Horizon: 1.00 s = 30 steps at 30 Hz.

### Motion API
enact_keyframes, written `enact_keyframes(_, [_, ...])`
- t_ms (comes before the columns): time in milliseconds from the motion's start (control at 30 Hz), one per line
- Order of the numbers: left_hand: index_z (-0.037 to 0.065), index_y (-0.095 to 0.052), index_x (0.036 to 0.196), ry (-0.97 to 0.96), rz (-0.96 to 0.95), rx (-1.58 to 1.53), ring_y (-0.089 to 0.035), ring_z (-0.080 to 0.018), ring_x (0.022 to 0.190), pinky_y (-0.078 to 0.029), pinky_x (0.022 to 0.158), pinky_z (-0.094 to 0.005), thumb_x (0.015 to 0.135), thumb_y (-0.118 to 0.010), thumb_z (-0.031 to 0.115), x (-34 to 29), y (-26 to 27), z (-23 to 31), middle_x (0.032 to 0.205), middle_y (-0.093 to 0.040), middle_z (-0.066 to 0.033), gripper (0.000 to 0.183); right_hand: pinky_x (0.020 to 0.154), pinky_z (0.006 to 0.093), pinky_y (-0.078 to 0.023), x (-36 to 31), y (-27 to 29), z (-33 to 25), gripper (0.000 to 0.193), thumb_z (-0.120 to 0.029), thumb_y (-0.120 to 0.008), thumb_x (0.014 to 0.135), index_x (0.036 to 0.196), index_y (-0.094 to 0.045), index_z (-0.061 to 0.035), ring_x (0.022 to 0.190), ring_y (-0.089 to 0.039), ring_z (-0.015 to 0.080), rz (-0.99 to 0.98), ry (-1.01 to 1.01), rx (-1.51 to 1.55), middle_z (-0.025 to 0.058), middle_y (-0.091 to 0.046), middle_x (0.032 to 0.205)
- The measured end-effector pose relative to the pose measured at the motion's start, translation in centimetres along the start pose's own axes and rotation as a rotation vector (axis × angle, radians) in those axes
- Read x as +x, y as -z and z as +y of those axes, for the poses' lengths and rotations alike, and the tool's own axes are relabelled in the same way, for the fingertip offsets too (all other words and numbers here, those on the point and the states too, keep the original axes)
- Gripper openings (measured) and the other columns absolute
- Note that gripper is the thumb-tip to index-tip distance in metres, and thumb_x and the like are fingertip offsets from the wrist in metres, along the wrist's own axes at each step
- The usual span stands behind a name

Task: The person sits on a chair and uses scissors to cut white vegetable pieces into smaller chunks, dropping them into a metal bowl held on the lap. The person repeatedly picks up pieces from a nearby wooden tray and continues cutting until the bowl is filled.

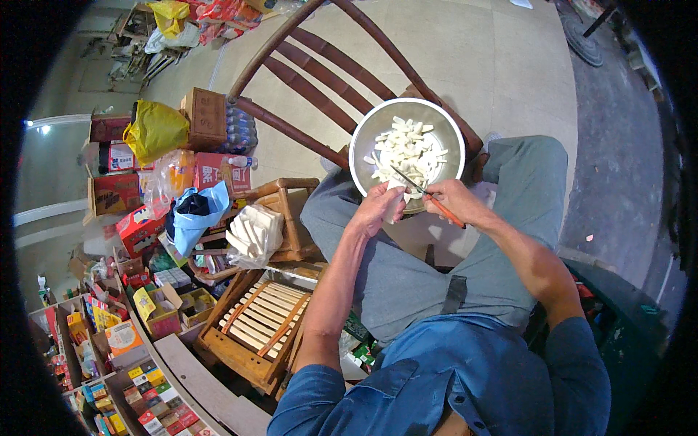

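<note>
A steel bowl [458, 142] rests on the seat of a wooden chair in front of me, holding many short cut white pieces [407, 142]. Over its near rim, my left hand [376, 208] grips a flat white slab [395, 201] between thumb and fingers. My right hand [452, 200] is closed round scissors [447, 210] with orange-red handles. Their dark blades point up and left across the slab's far end, above the pieces. Whether the blades touch the slab is hard to tell. The kind of food is not plain.
Left of my knee, a clear plastic bag of white slabs [254, 231] sits on a bamboo chair. A wooden slatted stool [265, 312] stands nearer. Beyond are a blue bag [196, 214], cardboard boxes [203, 120] and shelves of small packets [156, 400]. The brown chair's back [320, 73] rises behind the bowl.
</note>
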<state>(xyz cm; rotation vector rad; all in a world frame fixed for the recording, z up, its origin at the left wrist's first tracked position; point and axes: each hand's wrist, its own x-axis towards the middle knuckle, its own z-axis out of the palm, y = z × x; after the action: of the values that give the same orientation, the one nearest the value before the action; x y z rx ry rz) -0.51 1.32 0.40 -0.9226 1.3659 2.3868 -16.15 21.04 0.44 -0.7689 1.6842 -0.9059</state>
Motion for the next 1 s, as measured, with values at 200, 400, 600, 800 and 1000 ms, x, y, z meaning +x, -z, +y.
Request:
enact_keyframes(200, [0.003,-0.065,0.107,-0.065,0.043,0.061,-0.055,-0.0113,0.057,-0.049,0.056,-0.0292,0.105,-0.060,0.019,0.1,0.1,-0.1,0.073,-0.060,-0.0003,0.016,0.075,0.0468,-0.056,0.3,-0.4,0.9,0.035,-0.021,-0.079,0.086,0.113,-0.072,-0.0001,0.081,-0.073,0.0327,0.011,0.141,-0.081,0.0174,-0.075,0.087])
enact_keyframes(400, [0.001,-0.067,0.103,-0.043,0.062,0.168,-0.057,-0.0113,0.060,-0.050,0.056,-0.0286,0.102,-0.062,0.015,0.6,0.4,-0.5,0.076,-0.063,-0.0019,0.015,0.077,0.0484,-0.056,0.5,-0.8,1.0,0.037,-0.019,-0.080,0.084,0.114,-0.071,0.0001,0.086,-0.074,0.0350,0.102,0.212,-0.352,0.0194,-0.075,0.092])
enact_keyframes(600, [0.001,-0.068,0.104,-0.046,0.071,0.178,-0.059,-0.0111,0.063,-0.051,0.055,-0.0280,0.100,-0.062,0.011,0.6,0.3,0.3,0.078,-0.065,-0.0030,0.013,0.078,0.0493,-0.056,0.5,0.1,1.2,0.036,-0.022,-0.080,0.083,0.112,-0.072,-0.0038,0.086,-0.074,0.0373,-0.027,0.066,-0.099,0.0175,-0.074,0.090])
enact_keyframes(800, [0.001,-0.068,0.101,-0.060,0.073,0.188,-0.059,-0.0111,0.061,-0.051,0.055,-0.0285,0.098,-0.066,0.009,1.0,0.4,0.1,0.076,-0.065,-0.0028,0.008,0.080,0.0506,-0.056,0.0,-0.9,0.4,0.036,-0.025,-0.081,0.081,0.111,-0.075,-0.0055,0.087,-0.074,0.0376,0.113,0.170,-0.321,0.0183,-0.075,0.090])
enact_keyframes(1000, [0.000,-0.069,0.093,-0.030,0.113,0.218,-0.061,-0.0115,0.060,-0.051,0.055,-0.0286,0.096,-0.071,0.009,1.0,0.8,0.2,0.075,-0.067,-0.0036,0.010,0.083,0.0506,-0.057,0.6,0.3,1.0,0.041,-0.027,-0.082,0.081,0.118,-0.075,-0.0092,0.092,-0.074,0.0377,0.045,0.103,-0.246,0.0180,-0.076,0.095])
